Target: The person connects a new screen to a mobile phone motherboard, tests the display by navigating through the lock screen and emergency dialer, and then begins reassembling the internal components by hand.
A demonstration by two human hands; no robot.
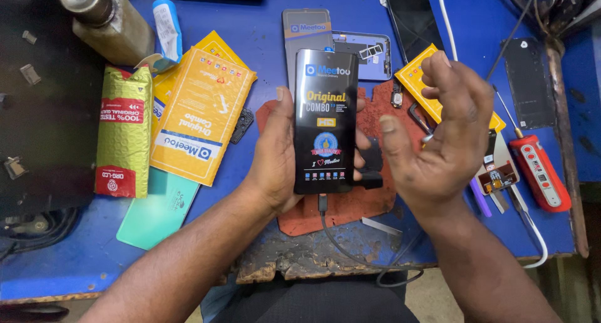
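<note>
My left hand (275, 157) grips a black phone (325, 119) upright over the bench, its screen covered by a printed protective film. A dark cable (350, 251) is plugged into the phone's bottom end and loops down past the bench edge. My right hand (447, 132) hovers just right of the phone, palm turned toward it, fingers curled apart and holding nothing. A worn red mat (344, 207) lies under both hands.
On the blue bench (75, 260): orange packets (200, 119), a green padded pouch (124, 132), a teal sheet (156, 210), a glue tube (167, 29), a bottle (109, 22). Phone parts (366, 51) lie behind; a red screwdriver (539, 169) and tweezers (501, 198) at right.
</note>
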